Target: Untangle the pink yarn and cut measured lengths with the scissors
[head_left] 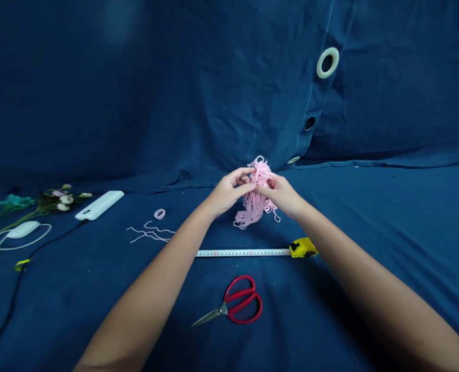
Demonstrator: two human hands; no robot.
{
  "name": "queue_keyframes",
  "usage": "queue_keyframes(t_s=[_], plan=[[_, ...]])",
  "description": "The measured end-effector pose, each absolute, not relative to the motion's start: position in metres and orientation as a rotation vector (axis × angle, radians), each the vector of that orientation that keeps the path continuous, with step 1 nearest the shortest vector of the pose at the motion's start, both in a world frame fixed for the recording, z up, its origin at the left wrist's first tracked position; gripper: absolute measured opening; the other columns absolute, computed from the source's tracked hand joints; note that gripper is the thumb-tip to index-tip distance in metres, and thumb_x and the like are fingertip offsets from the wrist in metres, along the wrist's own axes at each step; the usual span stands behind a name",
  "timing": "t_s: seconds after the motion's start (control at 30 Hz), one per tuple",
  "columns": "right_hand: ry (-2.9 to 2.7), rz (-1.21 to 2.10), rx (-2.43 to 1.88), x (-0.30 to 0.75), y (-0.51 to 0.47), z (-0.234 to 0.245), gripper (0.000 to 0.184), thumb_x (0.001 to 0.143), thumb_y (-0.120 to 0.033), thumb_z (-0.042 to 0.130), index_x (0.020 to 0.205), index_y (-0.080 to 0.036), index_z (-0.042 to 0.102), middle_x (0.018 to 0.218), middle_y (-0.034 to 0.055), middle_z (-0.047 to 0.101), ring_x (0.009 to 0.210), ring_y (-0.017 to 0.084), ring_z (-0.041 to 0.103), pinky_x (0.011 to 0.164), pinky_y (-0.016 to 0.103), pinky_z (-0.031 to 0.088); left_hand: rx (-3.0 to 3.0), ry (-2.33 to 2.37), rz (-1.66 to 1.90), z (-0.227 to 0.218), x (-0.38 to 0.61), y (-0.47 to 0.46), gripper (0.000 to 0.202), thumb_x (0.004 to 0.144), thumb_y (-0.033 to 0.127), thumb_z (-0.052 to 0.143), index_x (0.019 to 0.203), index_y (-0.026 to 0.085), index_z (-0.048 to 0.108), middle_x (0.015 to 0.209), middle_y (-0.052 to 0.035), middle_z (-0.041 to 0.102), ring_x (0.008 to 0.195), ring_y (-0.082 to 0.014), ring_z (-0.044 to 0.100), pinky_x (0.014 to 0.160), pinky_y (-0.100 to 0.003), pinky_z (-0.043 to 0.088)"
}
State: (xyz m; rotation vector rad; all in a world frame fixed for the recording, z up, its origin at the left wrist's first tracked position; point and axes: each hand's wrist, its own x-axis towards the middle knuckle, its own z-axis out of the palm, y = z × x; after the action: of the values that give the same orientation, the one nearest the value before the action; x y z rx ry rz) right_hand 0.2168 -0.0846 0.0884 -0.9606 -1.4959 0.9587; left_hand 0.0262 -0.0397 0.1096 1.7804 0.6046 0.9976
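A loose bundle of pink yarn [254,204] is held up between my two hands, its looped strands hanging below them. My left hand [231,190] grips its left side, thumb and fingers closing on the strands. On the other side, my right hand [283,194] pinches the yarn, with some fingers hidden behind it. Below the hands a tape measure [303,248] with a yellow case lies with its blade [248,253] drawn out to the left, partly behind my left forearm. Nearer to me lie red-handled scissors [235,305], their blades pointing left.
Cut pink strands [149,235] and a small pink coil [159,214] lie left of my left forearm. Further left are a white power bank [99,205] with a black cable [16,289], artificial flowers [62,199] and a white looped device [24,229]. A blue curtain [214,93] hangs behind.
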Motion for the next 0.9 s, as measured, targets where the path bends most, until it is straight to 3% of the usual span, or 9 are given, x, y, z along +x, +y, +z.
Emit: queue_keyframes(t_s=[0.1,0.17,0.37,0.6,0.77,0.9], plan=[[-1.504,0.894,-1.029,0.220,-0.087,0.092,0.034,0.087,-0.055,0.073,0.089,-0.021,0.072,0.078,0.0005,0.068,0.070,0.016,0.057,0.067,0.030,0.046,1.771,0.686,1.084,0.111,0.028,-0.041,0.022,0.086,0.033,0.076,0.103,0.019,0.075,0.095,-0.0044,0.070,0.088,-0.0174,0.063,0.080,-0.030,0.051],[-1.661,0.841,-1.093,0.223,-0.090,0.095,0.037,0.090,-0.055,0.069,0.078,-0.020,0.067,0.069,-0.0013,0.061,0.064,0.015,0.051,0.062,0.029,0.040,1.762,0.675,1.063,0.110,0.029,-0.042,0.021,0.086,0.034,0.076,0.099,0.018,0.074,0.099,-0.0050,0.071,0.090,-0.0176,0.063,0.081,-0.031,0.051],[-1.794,0.676,-1.254,0.222,-0.099,0.101,0.052,0.099,-0.060,0.051,0.068,-0.019,0.057,0.066,-0.0002,0.058,0.065,0.016,0.051,0.060,0.029,0.036,1.703,0.676,1.041,0.109,0.028,-0.042,0.019,0.084,0.034,0.076,0.093,0.018,0.073,0.093,-0.0040,0.071,0.085,-0.0170,0.063,0.073,-0.028,0.050],[-1.450,0.549,-1.282,0.240,-0.078,0.089,0.025,0.088,-0.044,0.065,0.087,-0.021,0.073,0.074,0.0010,0.066,0.068,0.017,0.058,0.059,0.028,0.043,1.546,0.746,1.160,0.115,0.025,-0.037,0.012,0.088,0.030,0.066,0.086,0.019,0.065,0.090,-0.0043,0.068,0.089,-0.0179,0.064,0.066,-0.024,0.053],[-1.184,0.850,-1.191,0.244,-0.077,0.094,0.019,0.079,-0.036,0.071,0.089,-0.021,0.070,0.075,0.0030,0.067,0.067,0.018,0.064,0.055,0.029,0.050,1.449,0.790,1.214,0.110,0.028,-0.038,0.014,0.090,0.031,0.059,0.086,0.019,0.063,0.093,-0.0059,0.068,0.088,-0.0188,0.064,0.063,-0.025,0.054],[-1.367,1.107,-1.002,0.228,-0.087,0.098,0.029,0.076,-0.034,0.077,0.102,-0.023,0.070,0.088,0.0024,0.073,0.080,0.019,0.069,0.071,0.033,0.059,1.470,0.761,1.096,0.108,0.031,-0.043,0.014,0.090,0.033,0.064,0.087,0.019,0.064,0.090,-0.0042,0.067,0.085,-0.0180,0.064,0.065,-0.025,0.054]])
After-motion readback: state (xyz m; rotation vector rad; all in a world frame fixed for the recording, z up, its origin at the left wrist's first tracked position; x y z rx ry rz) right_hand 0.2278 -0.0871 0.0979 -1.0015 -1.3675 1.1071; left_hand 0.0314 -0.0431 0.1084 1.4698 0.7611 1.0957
